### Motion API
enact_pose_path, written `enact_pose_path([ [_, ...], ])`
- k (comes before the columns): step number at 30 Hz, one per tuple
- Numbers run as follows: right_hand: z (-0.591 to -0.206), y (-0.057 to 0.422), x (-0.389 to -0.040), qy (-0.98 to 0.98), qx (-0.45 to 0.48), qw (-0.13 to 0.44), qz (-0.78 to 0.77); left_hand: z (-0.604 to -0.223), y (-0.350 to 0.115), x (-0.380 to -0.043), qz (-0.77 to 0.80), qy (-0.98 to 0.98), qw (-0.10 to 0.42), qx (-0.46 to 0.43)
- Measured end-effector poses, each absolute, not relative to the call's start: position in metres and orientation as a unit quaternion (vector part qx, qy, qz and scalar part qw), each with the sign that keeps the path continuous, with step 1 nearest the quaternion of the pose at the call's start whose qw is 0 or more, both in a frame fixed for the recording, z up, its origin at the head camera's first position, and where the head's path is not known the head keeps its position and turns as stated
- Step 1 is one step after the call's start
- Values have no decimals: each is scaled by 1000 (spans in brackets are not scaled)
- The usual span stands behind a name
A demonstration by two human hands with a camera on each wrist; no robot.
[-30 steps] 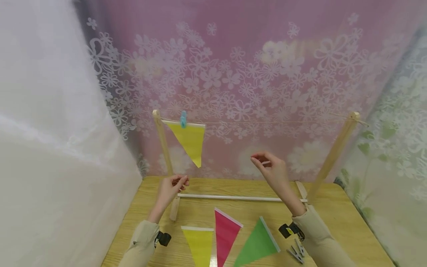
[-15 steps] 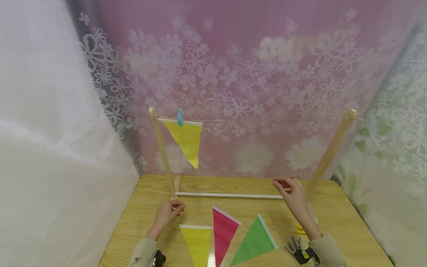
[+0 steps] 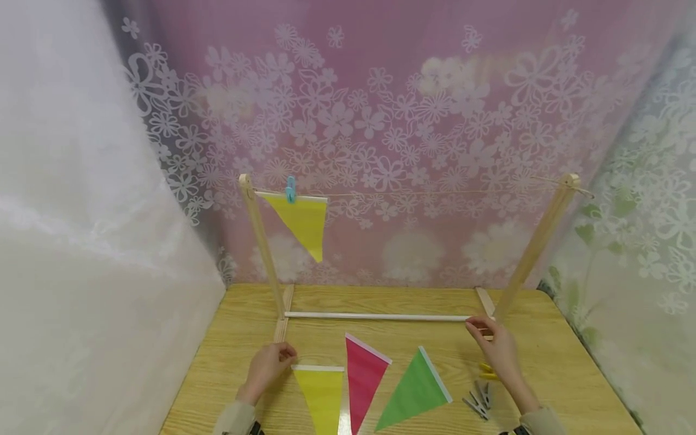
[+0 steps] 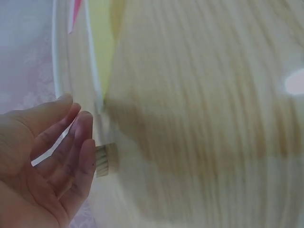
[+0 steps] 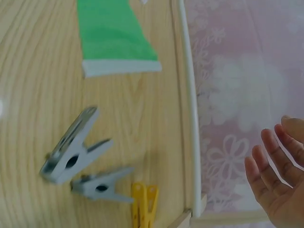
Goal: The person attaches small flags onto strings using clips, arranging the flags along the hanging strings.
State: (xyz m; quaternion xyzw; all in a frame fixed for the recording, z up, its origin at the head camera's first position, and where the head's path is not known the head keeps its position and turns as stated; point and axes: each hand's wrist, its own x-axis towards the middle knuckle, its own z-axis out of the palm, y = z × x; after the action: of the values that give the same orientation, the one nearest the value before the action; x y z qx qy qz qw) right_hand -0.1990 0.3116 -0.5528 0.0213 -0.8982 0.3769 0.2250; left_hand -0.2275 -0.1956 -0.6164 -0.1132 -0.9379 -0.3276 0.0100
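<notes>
My left hand (image 3: 267, 368) is low over the table, fingers loosely bent and holding nothing, its fingertips by the white-edged corner of a yellow pennant (image 3: 321, 393). The left wrist view shows a gap between thumb and fingers. My right hand (image 3: 499, 349), also holding nothing, overlaps the right end of a white rod (image 3: 375, 316). Near it lie two grey clothespins (image 5: 71, 147) and a yellow clothespin (image 5: 144, 204). Beside the yellow pennant lie a pink pennant (image 3: 363, 380) and a green pennant (image 3: 415, 389). Another yellow pennant (image 3: 307, 223) hangs under a blue clothespin (image 3: 290, 190).
A thin string (image 3: 413, 193) runs between the left wooden post (image 3: 263, 260) and the right wooden post (image 3: 535, 248). The rod joins the posts near the table (image 3: 217, 386). Behind stands a flowered pink curtain (image 3: 375, 90), with pale sheets at both sides.
Both hands have come down from above the rod toward the table, the right hand also shifting right. The pennants on the table stay put, and the hanging one swings slightly.
</notes>
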Motion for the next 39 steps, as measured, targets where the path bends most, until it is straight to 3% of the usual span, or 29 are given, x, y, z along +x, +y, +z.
enact_pose_path([
  [5, -564, 329, -197, -916, 2, 208, 343, -621, -196, -223, -326, -937, -8, -126],
  [14, -579, 357, -195, -950, 4, 46, 309, -625, -196, -221, -299, -946, 10, -129],
  [25, -607, 379, -191, -951, 14, -46, 305, -626, -195, -219, -268, -957, 30, -108],
  [30, -614, 381, -190, -948, 10, -58, 311, -629, -194, -218, -264, -957, 27, -114],
  [39, -610, 375, -190, -960, 26, -30, 279, -626, -192, -220, -269, -955, 27, -119],
])
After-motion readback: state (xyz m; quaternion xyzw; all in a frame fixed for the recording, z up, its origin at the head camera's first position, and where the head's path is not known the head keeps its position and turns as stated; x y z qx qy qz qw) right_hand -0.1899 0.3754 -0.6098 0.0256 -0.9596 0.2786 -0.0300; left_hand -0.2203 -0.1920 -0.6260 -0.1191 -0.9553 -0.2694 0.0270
